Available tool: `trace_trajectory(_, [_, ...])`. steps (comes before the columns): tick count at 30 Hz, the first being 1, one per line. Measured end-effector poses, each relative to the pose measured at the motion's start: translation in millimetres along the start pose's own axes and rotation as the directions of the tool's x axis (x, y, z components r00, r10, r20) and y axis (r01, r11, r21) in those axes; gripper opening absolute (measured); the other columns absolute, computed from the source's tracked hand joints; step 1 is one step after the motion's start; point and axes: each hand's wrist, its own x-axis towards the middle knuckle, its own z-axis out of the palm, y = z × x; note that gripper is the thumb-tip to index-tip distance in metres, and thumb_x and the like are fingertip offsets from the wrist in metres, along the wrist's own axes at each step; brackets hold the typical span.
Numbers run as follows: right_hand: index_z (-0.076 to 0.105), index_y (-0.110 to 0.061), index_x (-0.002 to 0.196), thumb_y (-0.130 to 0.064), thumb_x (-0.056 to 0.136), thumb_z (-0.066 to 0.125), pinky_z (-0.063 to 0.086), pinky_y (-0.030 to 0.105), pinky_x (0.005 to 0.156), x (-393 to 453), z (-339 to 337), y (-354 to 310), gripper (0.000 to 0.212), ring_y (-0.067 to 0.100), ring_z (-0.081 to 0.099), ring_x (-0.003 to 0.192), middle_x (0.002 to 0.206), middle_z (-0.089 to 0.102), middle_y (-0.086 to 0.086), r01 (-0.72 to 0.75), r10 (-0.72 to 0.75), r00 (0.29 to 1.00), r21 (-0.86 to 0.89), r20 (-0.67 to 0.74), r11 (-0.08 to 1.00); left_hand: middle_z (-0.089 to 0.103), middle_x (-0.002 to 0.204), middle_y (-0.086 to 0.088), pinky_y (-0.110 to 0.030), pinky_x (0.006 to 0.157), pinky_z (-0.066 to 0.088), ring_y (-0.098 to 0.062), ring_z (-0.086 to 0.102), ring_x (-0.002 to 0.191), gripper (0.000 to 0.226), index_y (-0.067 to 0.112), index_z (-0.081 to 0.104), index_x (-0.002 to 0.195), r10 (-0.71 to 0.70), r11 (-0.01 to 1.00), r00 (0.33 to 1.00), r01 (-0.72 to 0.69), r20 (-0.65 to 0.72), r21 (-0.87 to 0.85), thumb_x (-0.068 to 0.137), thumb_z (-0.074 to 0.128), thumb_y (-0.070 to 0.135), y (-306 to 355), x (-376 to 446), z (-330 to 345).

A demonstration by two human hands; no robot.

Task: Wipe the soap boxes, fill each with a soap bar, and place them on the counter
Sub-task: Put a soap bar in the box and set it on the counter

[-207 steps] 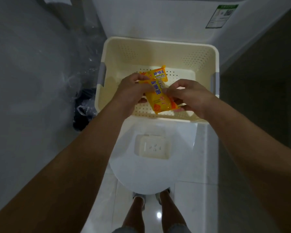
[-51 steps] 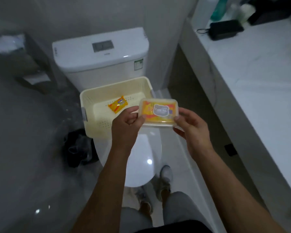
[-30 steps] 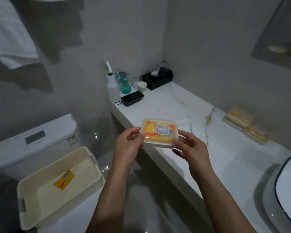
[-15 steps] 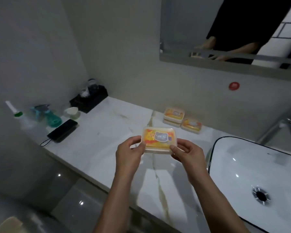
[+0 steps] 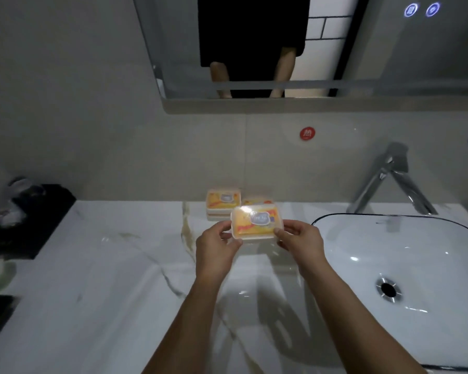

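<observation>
Pinching clear rectangular soap box (image 5: pixel 256 224), left hand (image 5: pixel 216 249), right hand (image 5: pixel 300 240), over glossy marble counter (image 5: pixel 97 287).

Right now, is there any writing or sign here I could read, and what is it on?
"热": red round sticker on the wall.
Held soap box: label print too blurred to read.
Soap box by the wall: too blurred.
Mirror's two lit icons: symbols, unreadable.

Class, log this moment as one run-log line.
left hand: grips filled soap box | right hand: grips it | box: above counter | next: probably set down
</observation>
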Motion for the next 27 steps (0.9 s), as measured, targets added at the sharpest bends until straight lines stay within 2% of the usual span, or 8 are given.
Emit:
trace_trajectory(3, [0.077,-0.022,0.092,-0.011,0.083,0.077,0.06,0.048,0.087,19,10,2,0.014,0.03,0.074,0.085,0.094,0.078,-0.001,-0.044,0.043,0.997,-0.015,-0.057,0.999,0.075,0.1,0.003,-0.017,0.077,0.055,-0.008,0.069,0.084,0.038,0.016,0.072,0.115,0.04,0.997,0.999,-0.042,0.025,0.07,0.079,0.079,0.008,-8,29,10])
trace_trajectory(5, [0.074,-0.03,0.079,-0.011,0.082,0.076,0.059,0.049,0.088,32,16,4,0.02,0.028,0.074,0.083,0.09,0.078,-0.004,-0.075,0.071,0.993,-0.031,-0.099,0.997,0.074,0.095,0.003,-0.005,0.069,0.046,-0.008,0.067,0.08,0.036,0.015,0.073,0.113,0.059,0.991,0.998,-0.061,0.025,0.115,0.078,0.078,0.007,-13,44,19])
trace_trajectory(7, [0.072,-0.033,0.069,-0.009,0.081,0.075,0.059,0.049,0.088,47,20,6,0.027,0.025,0.074,0.079,0.081,0.077,-0.009,-0.108,0.103,0.986,-0.029,-0.128,0.994,0.074,0.091,0.001,-0.003,0.066,0.044,-0.008,0.067,0.079,0.035,0.014,0.074,0.111,0.067,0.99,0.998,-0.069,0.017,0.121,0.077,0.077,0.006,-18,56,29])
trace_trajectory(12, [0.068,-0.03,0.063,-0.003,0.08,0.068,0.058,0.054,0.089,89,27,14,0.032,0.025,0.067,0.075,0.065,0.069,-0.005,-0.236,0.241,0.953,0.049,-0.182,0.971,0.076,0.091,-0.004,-0.033,0.077,0.057,-0.018,0.07,0.083,0.025,0.012,0.075,0.104,0.104,0.98,0.993,-0.112,0.053,0.168,0.079,0.076,0.007,-29,90,55])
trace_trajectory(17, [0.068,-0.025,0.067,0.001,0.084,0.062,0.057,0.053,0.091,127,32,26,0.031,0.026,0.064,0.077,0.072,0.068,0.002,-0.302,0.312,0.931,0.08,-0.187,0.95,0.075,0.098,-0.009,-0.036,0.083,0.055,-0.025,0.07,0.09,0.023,0.008,0.073,0.107,0.082,0.97,0.994,-0.095,0.068,0.225,0.084,0.072,0.01,-42,118,83])
trace_trajectory(21, [0.066,-0.023,0.072,0.002,0.087,0.065,0.056,0.051,0.095,150,36,34,0.029,0.027,0.064,0.081,0.076,0.066,0.005,-0.332,0.346,0.919,0.103,-0.189,0.938,0.071,0.101,-0.014,-0.03,0.083,0.051,-0.028,0.067,0.092,0.027,0.004,0.071,0.109,0.113,0.956,0.994,-0.112,0.011,0.271,0.082,0.073,0.005,-50,126,99])
trace_trajectory(24, [0.07,-0.024,0.078,0.002,0.086,0.068,0.055,0.048,0.097,163,39,37,0.027,0.03,0.067,0.09,0.082,0.067,0.005,-0.331,0.345,0.921,0.099,-0.183,0.938,0.068,0.103,-0.017,-0.037,0.084,0.052,-0.033,0.066,0.094,0.027,0.002,0.07,0.108,0.081,0.951,0.997,-0.075,-0.005,0.298,0.081,0.073,0.005,-55,134,106])
trace_trajectory(27, [0.076,-0.011,0.103,0.0,0.085,0.07,0.054,0.045,0.099,173,44,39,0.022,0.032,0.068,0.103,0.093,0.069,0.007,-0.332,0.339,0.92,0.073,-0.194,0.941,0.066,0.107,-0.008,-0.04,0.082,0.052,-0.027,0.064,0.097,0.022,0.011,0.068,0.107,0.002,0.928,1.0,-0.009,0.018,0.372,0.085,0.07,0.015,-57,141,110])
